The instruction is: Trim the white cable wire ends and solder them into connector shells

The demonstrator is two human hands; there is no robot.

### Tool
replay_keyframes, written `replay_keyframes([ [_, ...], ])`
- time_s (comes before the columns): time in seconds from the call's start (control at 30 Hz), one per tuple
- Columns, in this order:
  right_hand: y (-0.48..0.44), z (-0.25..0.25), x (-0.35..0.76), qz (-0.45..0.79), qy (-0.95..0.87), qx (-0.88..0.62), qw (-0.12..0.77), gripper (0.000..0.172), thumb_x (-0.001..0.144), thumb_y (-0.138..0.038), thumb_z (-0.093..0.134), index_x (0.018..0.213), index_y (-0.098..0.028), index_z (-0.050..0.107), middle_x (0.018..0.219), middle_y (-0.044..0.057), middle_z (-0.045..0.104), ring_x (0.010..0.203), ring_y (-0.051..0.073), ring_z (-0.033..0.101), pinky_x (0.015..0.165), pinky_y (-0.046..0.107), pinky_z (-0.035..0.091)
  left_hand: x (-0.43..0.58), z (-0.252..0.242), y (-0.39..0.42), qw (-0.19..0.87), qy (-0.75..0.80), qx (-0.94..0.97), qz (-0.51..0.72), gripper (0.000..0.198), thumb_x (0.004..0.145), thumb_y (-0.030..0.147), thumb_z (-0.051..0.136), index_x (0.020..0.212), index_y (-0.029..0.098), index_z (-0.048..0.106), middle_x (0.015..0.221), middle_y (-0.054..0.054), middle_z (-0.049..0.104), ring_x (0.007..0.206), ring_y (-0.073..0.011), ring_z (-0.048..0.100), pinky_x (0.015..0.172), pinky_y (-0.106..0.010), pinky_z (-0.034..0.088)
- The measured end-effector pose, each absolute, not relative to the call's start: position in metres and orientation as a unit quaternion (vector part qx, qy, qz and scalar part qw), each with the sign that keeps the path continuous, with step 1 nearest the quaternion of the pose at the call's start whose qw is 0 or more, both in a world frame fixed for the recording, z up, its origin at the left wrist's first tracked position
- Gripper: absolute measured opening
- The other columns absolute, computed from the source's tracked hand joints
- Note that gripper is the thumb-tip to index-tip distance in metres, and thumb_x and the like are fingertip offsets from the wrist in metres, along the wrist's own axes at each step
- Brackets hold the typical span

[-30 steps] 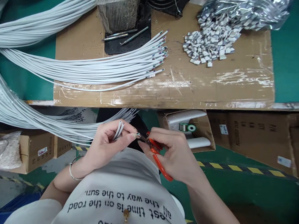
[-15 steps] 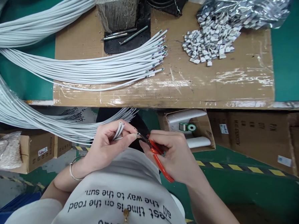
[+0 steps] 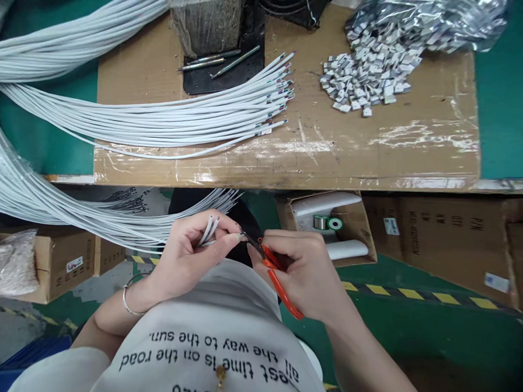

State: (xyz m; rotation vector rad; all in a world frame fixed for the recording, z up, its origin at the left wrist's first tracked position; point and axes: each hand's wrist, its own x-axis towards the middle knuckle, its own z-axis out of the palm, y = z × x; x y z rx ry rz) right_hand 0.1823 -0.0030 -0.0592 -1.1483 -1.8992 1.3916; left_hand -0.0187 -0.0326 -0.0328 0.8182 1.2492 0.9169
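Note:
Several white cables (image 3: 207, 230) are gripped in my left hand (image 3: 190, 254), and one cable end is pinched at its fingertips. My right hand (image 3: 304, 268) is closed round the orange handles of small scissors (image 3: 286, 295). The dark blades meet the cable end right by my left fingertips; the exact contact is too small to make out. Behind my left hand, a bundle of white cables (image 3: 123, 227) hangs in front of the table edge. Another bundle of white cables (image 3: 173, 124) lies on the cardboard, its coloured wire ends pointing right.
Small white connectors (image 3: 368, 79) are heaped beside a silver bag (image 3: 455, 22) on the cardboard sheet (image 3: 422, 140). A wrapped block (image 3: 204, 20) and metal pen-like tools (image 3: 236, 61) are at the back. Under the table, an open carton (image 3: 360, 224) holds green-ended spools (image 3: 328, 223).
The cable ends in my left hand have tilted slightly to the right. Both hands and the scissors stay almost in the same place.

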Motion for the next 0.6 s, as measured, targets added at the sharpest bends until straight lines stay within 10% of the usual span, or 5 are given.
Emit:
replay_keyframes([
  [0.6,-0.0023,-0.068,0.1837,0.417,-0.694,-0.462,0.363,0.05,0.087,-0.005,0.065,0.062,-0.021,0.025,0.059,-0.007,0.024,0.053,0.007,0.021,0.048,0.028,0.016,-0.0154,-0.0306,-0.0309,0.66,0.537,0.32,0.417,0.016,0.097,0.032,0.08,0.092,0.017,0.077,0.064,0.003,0.058,0.055,-0.0064,0.044,0.051,-0.019,0.035],
])
